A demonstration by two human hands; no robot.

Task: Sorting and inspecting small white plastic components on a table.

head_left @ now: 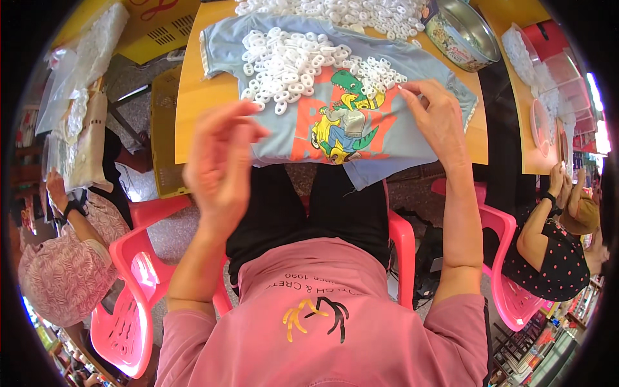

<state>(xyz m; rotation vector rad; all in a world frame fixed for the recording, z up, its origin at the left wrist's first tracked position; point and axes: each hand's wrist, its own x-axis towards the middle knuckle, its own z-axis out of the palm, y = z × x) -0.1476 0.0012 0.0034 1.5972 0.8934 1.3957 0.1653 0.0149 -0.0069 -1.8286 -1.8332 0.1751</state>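
A light blue T-shirt (277,138) with a green dinosaur print lies spread on the table in front of me. On its left part is a heap of white oval plastic pieces with two holes (284,61). A smaller pile of little white plastic pieces (374,76) sits to the right of the heap. My right hand (440,119) is beside this pile, thumb and forefinger closed on a small white plastic piece (400,87). Raised over the shirt's near left side, my left hand (222,164) has curled fingers smeared by motion; whether they hold anything is unclear.
More white pieces (342,11) lie along the table's far side. A round metal tin (461,35) stands at the back right of the wooden table (188,122). A yellow crate (164,129) is to the left. People on pink chairs (138,309) work at tables on both sides.
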